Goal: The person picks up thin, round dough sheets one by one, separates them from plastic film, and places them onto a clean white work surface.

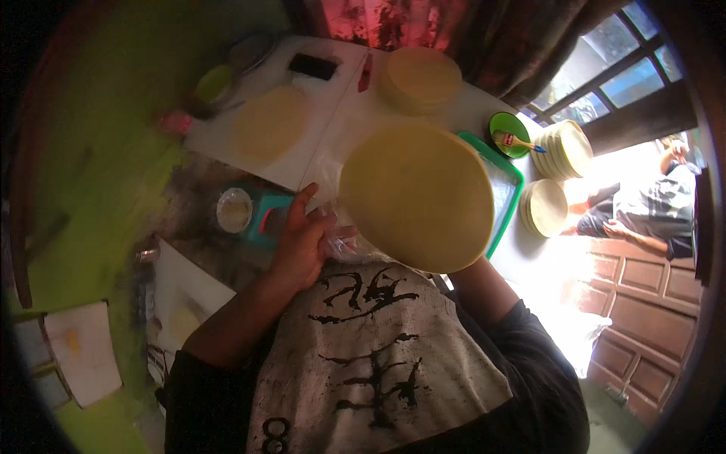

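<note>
In front of my chest a large round pale-yellow disc (417, 196), like a sheet of dough or a stack of them, is held up at a tilt over the table. My left hand (303, 244) pinches clear plastic film or a bag (346, 247) at the disc's left edge, its index finger pointing up. The film runs along the disc's lower left rim; how far it reaches beneath is hidden. My right wrist (479, 269) goes under the disc's lower right edge. The disc covers the right hand, so its grip does not show.
The white table (351, 119) bears round stacks (422, 79), (561, 150), (544, 208), a single sheet (271, 125) and a phone (312, 66). A green tray (516, 193) and green bowl (509, 133) with a brush (516, 142) sit at right. Left is a teal scale (266, 218). A person (652, 198) sits by the door.
</note>
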`<state>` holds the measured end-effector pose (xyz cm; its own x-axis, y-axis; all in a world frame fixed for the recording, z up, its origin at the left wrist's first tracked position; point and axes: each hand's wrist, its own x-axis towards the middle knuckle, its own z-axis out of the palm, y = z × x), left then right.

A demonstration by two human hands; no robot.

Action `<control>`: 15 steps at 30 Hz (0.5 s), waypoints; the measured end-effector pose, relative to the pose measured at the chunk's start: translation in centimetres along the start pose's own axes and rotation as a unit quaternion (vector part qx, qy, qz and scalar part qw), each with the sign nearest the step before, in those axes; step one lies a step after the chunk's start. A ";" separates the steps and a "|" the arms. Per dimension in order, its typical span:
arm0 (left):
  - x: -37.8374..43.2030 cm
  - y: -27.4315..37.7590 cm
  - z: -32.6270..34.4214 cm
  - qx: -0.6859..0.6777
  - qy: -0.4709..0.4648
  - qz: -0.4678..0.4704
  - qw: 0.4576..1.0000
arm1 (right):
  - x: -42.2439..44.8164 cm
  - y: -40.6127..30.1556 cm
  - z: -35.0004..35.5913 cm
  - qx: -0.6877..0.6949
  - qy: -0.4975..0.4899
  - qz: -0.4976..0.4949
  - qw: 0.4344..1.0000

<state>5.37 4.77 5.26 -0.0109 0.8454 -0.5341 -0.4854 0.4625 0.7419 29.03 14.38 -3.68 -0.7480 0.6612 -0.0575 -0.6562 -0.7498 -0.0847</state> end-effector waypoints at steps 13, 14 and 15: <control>-4.3 -0.1 -5.4 0.212 0.117 0.111 0.964 | 7.2 6.7 -1.1 0.079 -0.071 0.311 0.944; -4.1 -0.1 -6.6 0.255 0.122 0.145 0.948 | 7.6 7.4 -1.1 0.080 -0.075 0.327 0.938; -4.3 -0.1 -7.4 0.322 0.140 0.149 0.924 | 8.0 7.7 -0.8 0.081 -0.079 0.344 0.932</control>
<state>-1.03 -0.91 4.51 -0.3302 0.9001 -0.2843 0.1958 0.3599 0.9122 18.05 13.92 -5.55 -0.9942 0.0208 0.1051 -0.0133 -0.9974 0.0714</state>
